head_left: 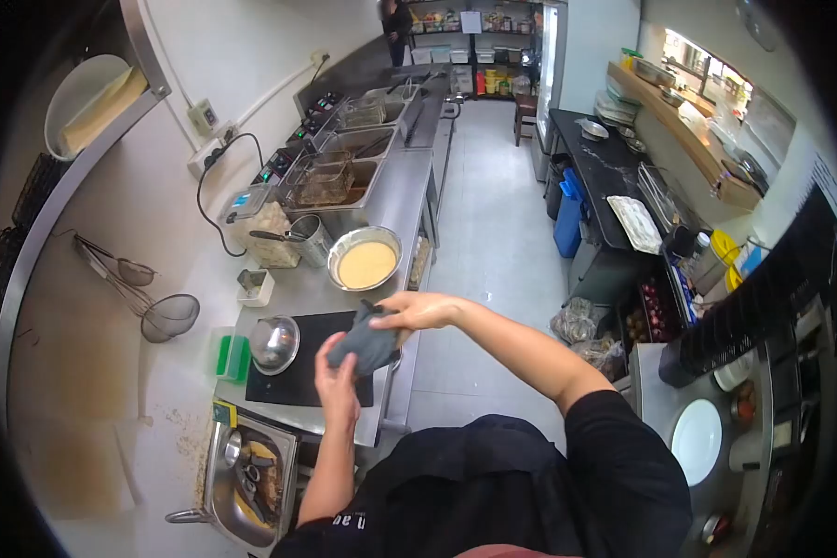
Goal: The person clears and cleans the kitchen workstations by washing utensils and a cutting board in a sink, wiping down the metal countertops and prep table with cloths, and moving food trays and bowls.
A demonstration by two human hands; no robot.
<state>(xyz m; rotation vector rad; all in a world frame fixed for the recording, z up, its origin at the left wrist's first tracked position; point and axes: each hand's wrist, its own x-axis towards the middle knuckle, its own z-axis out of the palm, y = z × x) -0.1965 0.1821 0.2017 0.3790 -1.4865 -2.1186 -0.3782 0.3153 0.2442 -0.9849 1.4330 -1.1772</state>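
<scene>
A dark grey cloth is bunched between my two hands, over the right part of a black mat on the steel counter. My left hand grips its lower left side, fingers wrapped round it. My right hand holds its upper right part. Left of the cloth, a shiny metal bowl rests on the mat. Beyond my hands stands a metal bowl of yellow batter.
Fryers with baskets line the counter further off. A sink with utensils is at lower left, beside a green container. Across the aisle are a dark counter and a white plate. Another person stands far back.
</scene>
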